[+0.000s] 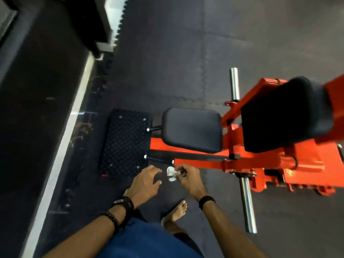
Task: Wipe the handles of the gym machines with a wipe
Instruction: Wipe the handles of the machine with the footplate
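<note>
Right hand (186, 176) pinches the crumpled wipe (171, 174), left hand (147, 180) loose-fingered just beside it, holding nothing; the black handle (160, 158) lies just above both on the orange machine (260, 164), long axis left-right, roughly equally near each hand.

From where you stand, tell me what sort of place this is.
Most likely a gym. An orange machine frame carries a black padded seat and chrome weight pegs, and the floor is dark interlocking rubber mats.
</note>
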A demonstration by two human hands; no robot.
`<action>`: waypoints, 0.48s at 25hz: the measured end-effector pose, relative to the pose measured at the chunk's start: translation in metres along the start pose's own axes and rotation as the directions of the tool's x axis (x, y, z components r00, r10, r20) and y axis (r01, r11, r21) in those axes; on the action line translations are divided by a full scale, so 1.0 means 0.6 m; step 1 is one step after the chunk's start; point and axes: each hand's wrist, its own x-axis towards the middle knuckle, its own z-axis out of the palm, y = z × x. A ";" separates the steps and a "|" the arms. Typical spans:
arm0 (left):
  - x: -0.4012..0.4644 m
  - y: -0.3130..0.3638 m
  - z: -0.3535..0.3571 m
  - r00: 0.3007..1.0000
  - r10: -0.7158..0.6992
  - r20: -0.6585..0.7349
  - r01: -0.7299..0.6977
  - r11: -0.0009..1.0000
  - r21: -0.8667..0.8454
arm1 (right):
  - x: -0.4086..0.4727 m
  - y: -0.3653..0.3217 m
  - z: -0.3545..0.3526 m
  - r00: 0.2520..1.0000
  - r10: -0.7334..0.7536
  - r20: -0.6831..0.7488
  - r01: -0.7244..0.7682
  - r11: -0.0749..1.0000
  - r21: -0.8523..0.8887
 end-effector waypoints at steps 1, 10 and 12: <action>-0.013 -0.011 0.014 0.997 -0.076 -0.010 0.076 0.997 -0.011 | 0.010 -0.001 0.003 0.998 -0.011 0.057 0.012 1.000 -0.019; 0.000 -0.217 0.194 0.882 -0.466 -0.068 0.438 0.865 -0.247 | 0.157 0.152 0.216 0.993 0.054 0.106 -0.029 0.975 -0.222; 0.066 -0.305 0.256 0.899 -0.415 -0.143 0.392 0.905 -0.162 | 0.244 0.245 0.286 0.998 0.064 0.016 -0.059 0.978 -0.198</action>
